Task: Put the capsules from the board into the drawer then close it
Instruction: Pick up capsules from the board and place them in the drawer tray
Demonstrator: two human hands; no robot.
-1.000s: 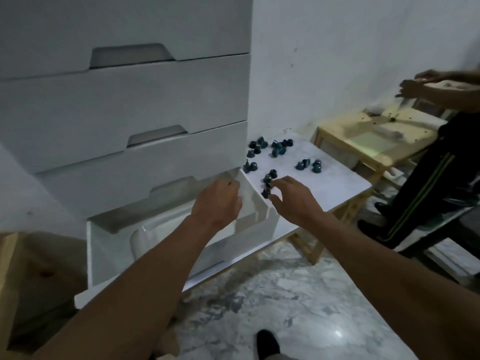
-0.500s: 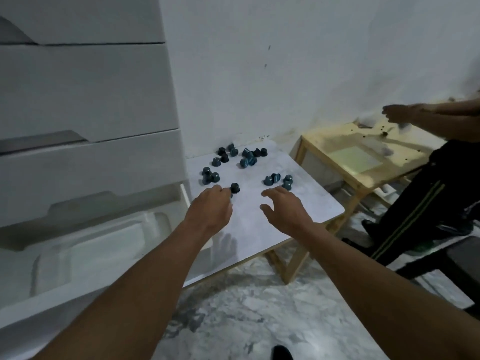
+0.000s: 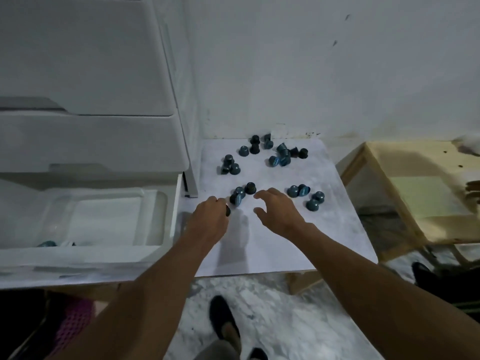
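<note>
Capsules (image 3: 270,162), small dark-blue domed cups, lie scattered over our pale marbled board (image 3: 324,229). Our left hand (image 3: 209,219) curls shut on one capsule (image 3: 228,210); our right hand (image 3: 276,211) hovers with fingers spread. Beside the board, the smooth white drawer (image 3: 85,255) stands open.
</note>
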